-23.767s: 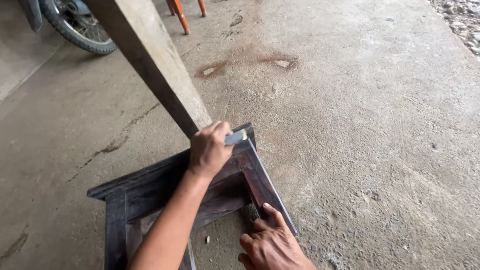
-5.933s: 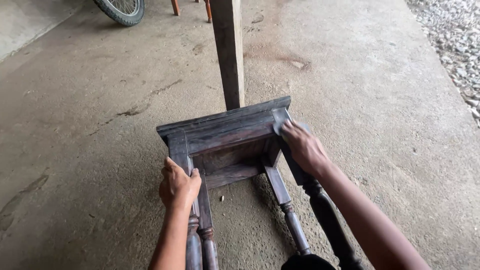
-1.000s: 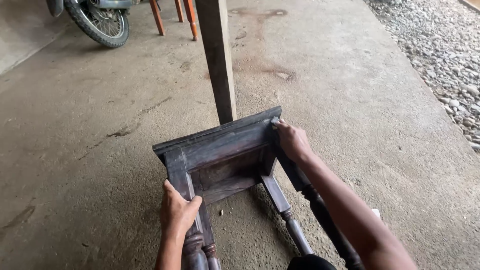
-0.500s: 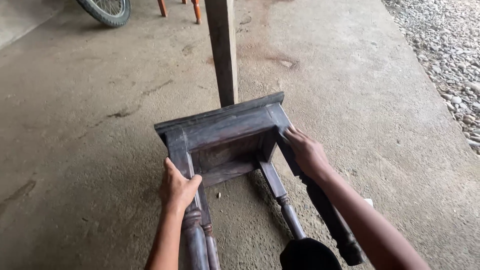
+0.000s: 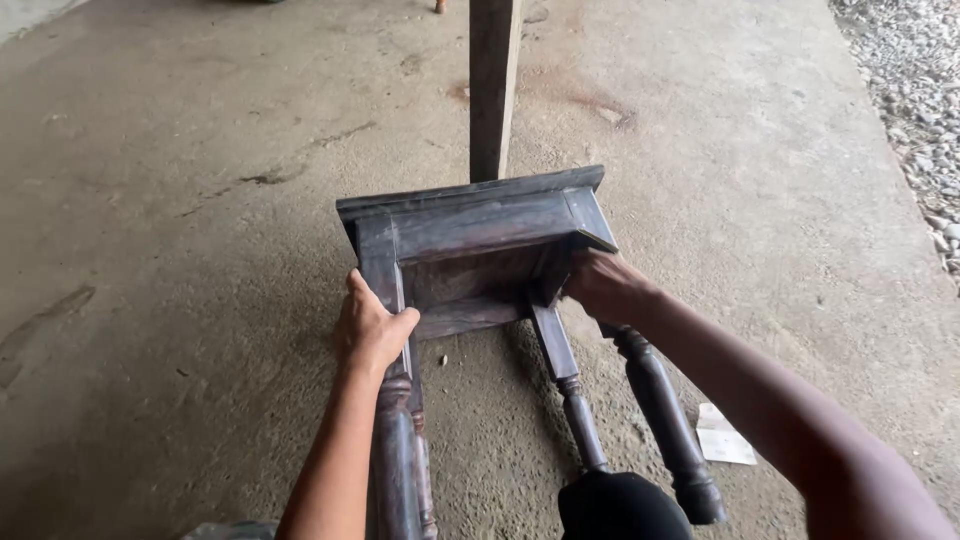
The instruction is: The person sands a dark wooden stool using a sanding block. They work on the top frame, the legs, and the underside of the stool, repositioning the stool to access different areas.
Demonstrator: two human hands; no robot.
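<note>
Two hands hold one stool [image 5: 480, 240], which lies tipped on its side on the concrete floor [image 5: 180, 300], seat end away from us and against the foot of a post [image 5: 493, 90]. Our left hand [image 5: 372, 328] wraps the top of the near-left leg [image 5: 398, 450] where it meets the frame, fingers curled together round the wood and thumb laid along it. Our right hand [image 5: 605, 285] sits at the right corner under the seat, fingers tucked behind the frame; we cannot tell whether they are spread or pressed together. We judge the work in hand to be steadying the stool, and it is best done with both grips kept close to the joints, where the frame is stiffest, and with weight borne evenly so the piece does not rock on its edge. The stool is dark, weathered wood, dull and streaked, with a square boxed frame, plain rails and turned legs bearing rings and bulges. The post is squared timber, grey-brown and rough-faced. The floor is coarse, stained and cracked to the left. A scrap of pale paper [image 5: 722, 440] lies by the right leg [image 5: 665, 420]. Loose gravel [image 5: 915, 90] borders the slab at the far right.
</note>
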